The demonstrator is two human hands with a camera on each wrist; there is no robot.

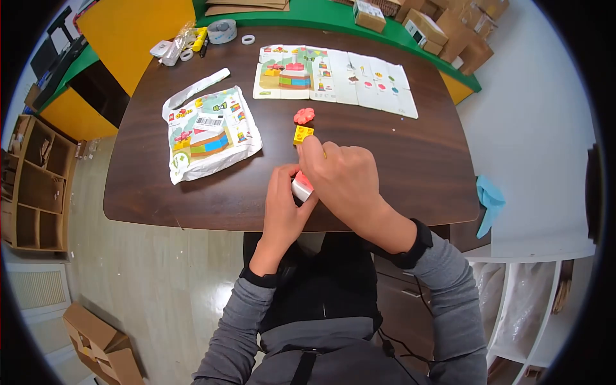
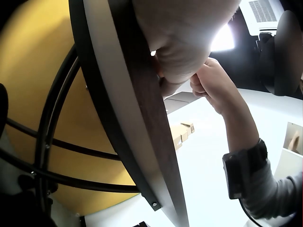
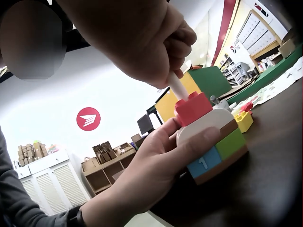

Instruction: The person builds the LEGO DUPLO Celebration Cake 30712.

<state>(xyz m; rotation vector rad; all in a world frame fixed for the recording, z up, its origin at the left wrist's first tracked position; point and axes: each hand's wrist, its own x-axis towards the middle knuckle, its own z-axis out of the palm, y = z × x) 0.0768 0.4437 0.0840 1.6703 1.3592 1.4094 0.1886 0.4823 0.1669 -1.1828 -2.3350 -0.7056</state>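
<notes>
Around the sides of a toy block cake (image 3: 220, 165), my left hand (image 1: 281, 204) grips with thumb and fingers. Its layers show in the right wrist view: brown at the base, blue and green bricks, a white rounded piece, and a pink-red brick (image 3: 194, 109) on top. Above it, my right hand (image 1: 346, 176) pinches a pale candle piece (image 3: 178, 87), whose lower end meets the top of the pink-red brick. Just beyond my hands lie a yellow brick (image 1: 303, 135) and a pink flower-shaped piece (image 1: 304, 115). My hands hide most of the cake in the head view.
A printed block bag (image 1: 215, 138) lies left on the dark table (image 1: 417, 173), beside a torn-off strip (image 1: 196, 88). An unfolded instruction sheet (image 1: 333, 77) spreads across the back. Tape rolls and a marker sit back left. A blue cloth (image 1: 489, 200) hangs at the right edge.
</notes>
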